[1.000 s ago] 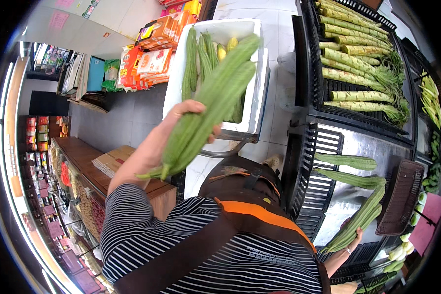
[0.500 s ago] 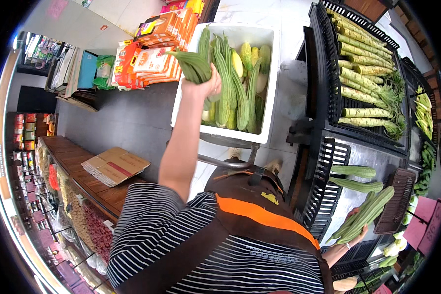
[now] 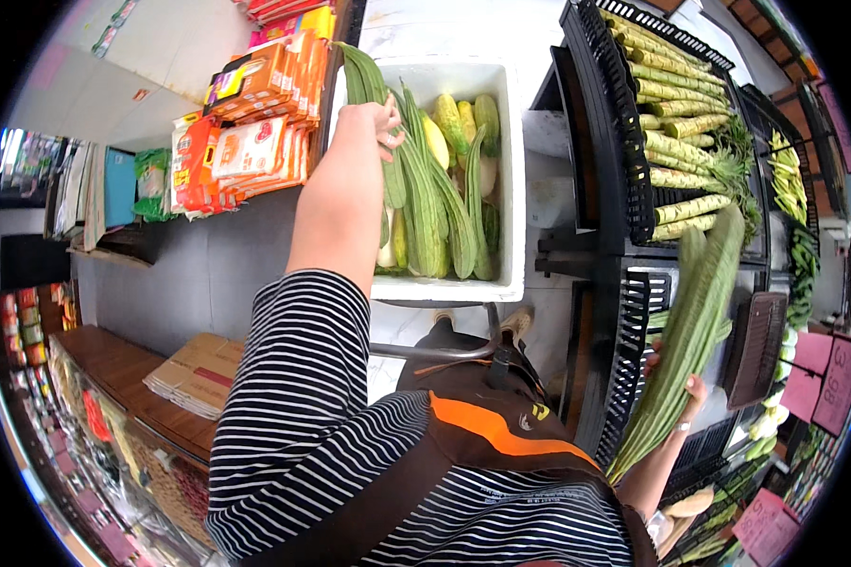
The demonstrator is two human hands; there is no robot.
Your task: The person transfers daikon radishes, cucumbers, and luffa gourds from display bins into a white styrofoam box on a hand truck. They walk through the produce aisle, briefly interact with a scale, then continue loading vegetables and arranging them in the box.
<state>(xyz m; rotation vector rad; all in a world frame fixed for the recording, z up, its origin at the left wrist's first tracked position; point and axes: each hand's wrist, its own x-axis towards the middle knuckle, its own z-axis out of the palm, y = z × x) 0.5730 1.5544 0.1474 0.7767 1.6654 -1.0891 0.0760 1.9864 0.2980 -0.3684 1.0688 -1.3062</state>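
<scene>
A white foam box holds long green ridge gourds and yellow-green cucumbers. My left hand is curled on ridge gourds along the box's left wall; the palm side is hidden. On the right, my right hand grips a bundle of ridge gourds, held tilted with their upper ends away from me. The bundle hides part of that hand. More ridge gourds lie behind it on the display shelf.
Black crates of pale green stems stand at the right, beside a brown basket. Orange and white packages are stacked left of the box. Flattened cardboard lies on a wooden ledge. A metal bar runs below the box.
My left hand has lowered its gourds against the box's left side, turning them lengthwise. My right hand has raised its bundle upward, tilting it steeper. The whole view has shifted slightly.
</scene>
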